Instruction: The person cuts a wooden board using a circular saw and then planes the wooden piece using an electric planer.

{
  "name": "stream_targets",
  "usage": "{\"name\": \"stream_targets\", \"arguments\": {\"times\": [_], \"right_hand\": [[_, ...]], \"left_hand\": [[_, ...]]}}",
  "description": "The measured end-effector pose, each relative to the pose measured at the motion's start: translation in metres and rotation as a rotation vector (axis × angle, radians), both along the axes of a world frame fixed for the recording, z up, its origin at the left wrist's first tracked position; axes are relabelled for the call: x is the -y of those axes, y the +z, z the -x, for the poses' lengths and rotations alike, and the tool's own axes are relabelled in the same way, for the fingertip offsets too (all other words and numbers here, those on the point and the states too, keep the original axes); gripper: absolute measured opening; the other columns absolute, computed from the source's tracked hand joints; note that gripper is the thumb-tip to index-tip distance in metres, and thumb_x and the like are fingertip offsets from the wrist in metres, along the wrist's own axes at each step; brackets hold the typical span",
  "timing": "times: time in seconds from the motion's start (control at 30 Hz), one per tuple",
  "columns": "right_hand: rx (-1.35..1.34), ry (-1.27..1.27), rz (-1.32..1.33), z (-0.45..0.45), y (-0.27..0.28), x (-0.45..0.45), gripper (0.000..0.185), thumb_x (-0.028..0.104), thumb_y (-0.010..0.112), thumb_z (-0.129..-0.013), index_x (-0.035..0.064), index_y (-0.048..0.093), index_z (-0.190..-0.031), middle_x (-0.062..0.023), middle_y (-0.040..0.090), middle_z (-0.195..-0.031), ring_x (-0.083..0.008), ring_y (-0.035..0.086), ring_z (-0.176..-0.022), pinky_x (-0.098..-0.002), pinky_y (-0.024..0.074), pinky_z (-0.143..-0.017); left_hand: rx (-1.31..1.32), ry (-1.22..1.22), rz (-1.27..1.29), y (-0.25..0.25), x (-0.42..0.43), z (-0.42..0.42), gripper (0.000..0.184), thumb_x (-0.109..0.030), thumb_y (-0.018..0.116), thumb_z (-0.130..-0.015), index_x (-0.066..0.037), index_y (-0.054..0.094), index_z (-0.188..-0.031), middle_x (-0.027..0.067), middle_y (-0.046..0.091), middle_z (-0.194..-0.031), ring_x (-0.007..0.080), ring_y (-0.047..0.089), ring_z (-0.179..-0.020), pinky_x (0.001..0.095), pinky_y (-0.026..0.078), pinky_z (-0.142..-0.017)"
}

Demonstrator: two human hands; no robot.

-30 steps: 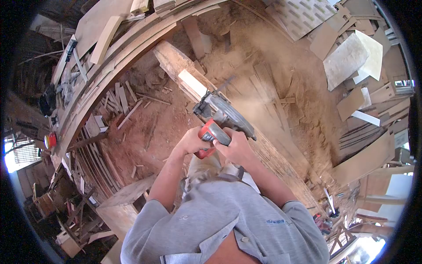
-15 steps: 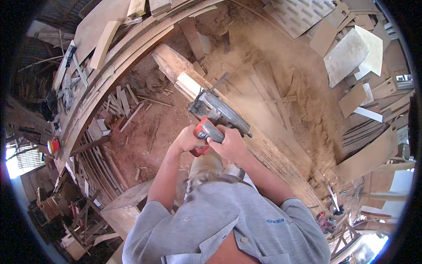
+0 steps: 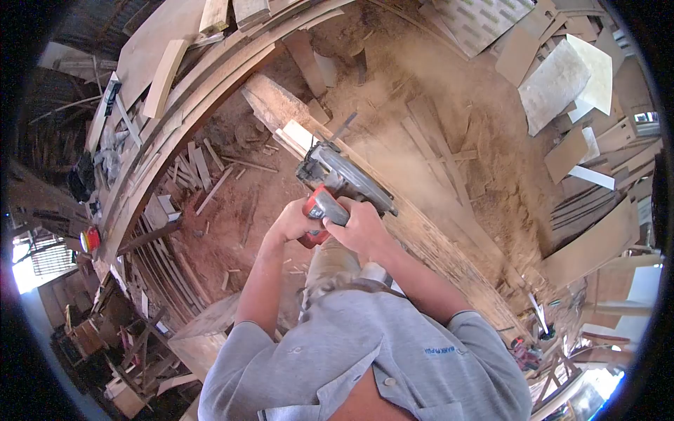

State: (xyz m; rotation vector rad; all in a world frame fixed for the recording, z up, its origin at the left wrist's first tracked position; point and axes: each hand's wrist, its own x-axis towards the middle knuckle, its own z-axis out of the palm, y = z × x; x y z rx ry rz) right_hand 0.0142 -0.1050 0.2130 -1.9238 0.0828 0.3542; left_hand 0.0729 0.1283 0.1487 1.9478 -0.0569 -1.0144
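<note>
Workshop floor (image 3: 260,193) dusty with sawdust, offcuts (image 3: 200,168) scattered. Left hand (image 3: 295,221) closed around red part of circular saw (image 3: 354,179); right hand (image 3: 359,228) wrapped on its dark grip. Saw is mid-view, over long rough beam (image 3: 435,245) running diagonally, against near end of pale strip (image 3: 298,135). Cutting edge hidden.

Red-and-grey power saw (image 3: 351,175), grey shirt (image 3: 351,337) with blue lettering (image 3: 441,351), pale green-dashed panel (image 3: 481,27), reddish-brown ground (image 3: 234,210)
</note>
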Motion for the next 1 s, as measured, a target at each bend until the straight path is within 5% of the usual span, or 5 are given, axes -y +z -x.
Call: {"name": "stream_targets", "arguments": {"times": [0.37, 0.67, 0.77, 0.87, 1.0], "right_hand": [[0.040, 0.009, -0.001, -0.008, 0.000, -0.003, 0.041, 0.037, 0.078, -0.089, 0.0021, 0.076, -0.110, -0.0265, 0.076, -0.089, -0.0482, 0.074, -0.087, -0.0550, 0.0599, -0.081], [0.005, -0.004, 0.008, -0.009, 0.004, -0.006, 0.041, 0.036, 0.079, -0.087, 0.0022, 0.076, -0.112, -0.0264, 0.077, -0.091, -0.0469, 0.075, -0.089, -0.0539, 0.0593, -0.083], [-0.013, 0.014, 0.010, -0.012, 0.004, -0.003, 0.045, 0.038, 0.079, -0.086, 0.0036, 0.076, -0.114, -0.0271, 0.077, -0.092, -0.0475, 0.075, -0.090, -0.0557, 0.0598, -0.086], [-0.020, 0.022, 0.013, -0.009, 0.000, -0.005, 0.048, 0.038, 0.079, -0.084, 0.0044, 0.076, -0.117, -0.0280, 0.077, -0.095, -0.0471, 0.075, -0.093, -0.0552, 0.0598, -0.088], [-0.050, 0.017, 0.056, -0.011, -0.001, -0.008, 0.041, 0.030, 0.078, -0.084, 0.0015, 0.076, -0.113, -0.0266, 0.077, -0.096, -0.0458, 0.075, -0.094, -0.0516, 0.0589, -0.087]], "left_hand": [[-0.044, -0.046, 0.029, -0.018, -0.013, -0.008, 0.046, -0.012, 0.089, -0.078, -0.005, 0.075, -0.122, -0.0004, 0.077, -0.111, 0.0101, 0.069, -0.100, 0.0353, 0.058, -0.093], [0.038, -0.190, 0.025, -0.029, -0.027, -0.022, 0.052, -0.024, 0.090, -0.078, -0.001, 0.073, -0.121, 0.0063, 0.078, -0.105, 0.0160, 0.073, -0.099, 0.0385, 0.058, -0.088], [0.190, 0.174, 0.122, 0.059, 0.001, -0.044, 0.052, -0.026, 0.086, -0.084, 0.001, 0.069, -0.125, 0.0107, 0.078, -0.107, 0.0187, 0.073, -0.101, 0.0406, 0.058, -0.088], [0.603, 0.273, -0.076, 0.075, 0.051, -0.080, 0.045, -0.029, 0.084, -0.088, 0.004, 0.072, -0.116, 0.0148, 0.078, -0.099, 0.0226, 0.075, -0.095, 0.0410, 0.059, -0.085], [0.565, 0.082, -0.382, 0.079, 0.097, -0.127, 0.044, -0.039, 0.088, -0.086, 0.003, 0.076, -0.088, 0.0132, 0.073, -0.074, 0.0255, 0.073, -0.073, 0.0416, 0.058, -0.074]]}}
